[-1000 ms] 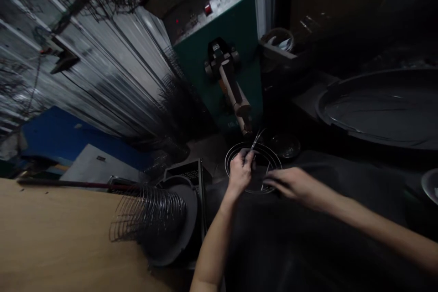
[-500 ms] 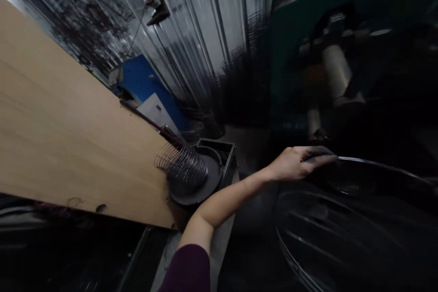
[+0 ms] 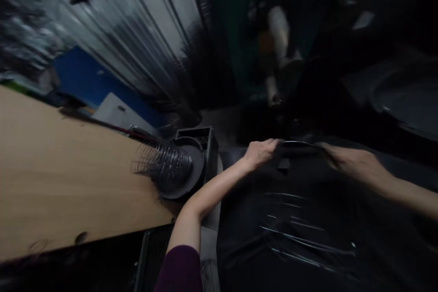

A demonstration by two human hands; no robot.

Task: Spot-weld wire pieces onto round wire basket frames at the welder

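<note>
The picture is blurred by head motion and very dark. My left hand [image 3: 260, 153] and my right hand [image 3: 349, 162] reach forward side by side, each curled round an end of a thin dark wire ring [image 3: 297, 144] held between them above a black work surface [image 3: 308, 237]. Loose wire pieces [image 3: 301, 232] glint on that surface below the hands. Behind the ring stands a green machine [image 3: 239, 32] with a pale arm [image 3: 278, 36] hanging down toward the hands.
A wooden board [image 3: 68, 178] fills the left. At its right edge a stack of wire rings [image 3: 160, 164] lies on a round grey holder [image 3: 188, 173]. Corrugated metal sheeting [image 3: 137, 32] and a blue panel [image 3: 85, 82] stand behind. A large dark pan [image 3: 407, 105] sits at right.
A second ago both hands worked a wire ring flat on the surface. The view swung left and back; now both hands grip a ring by its ends, farther forward.
</note>
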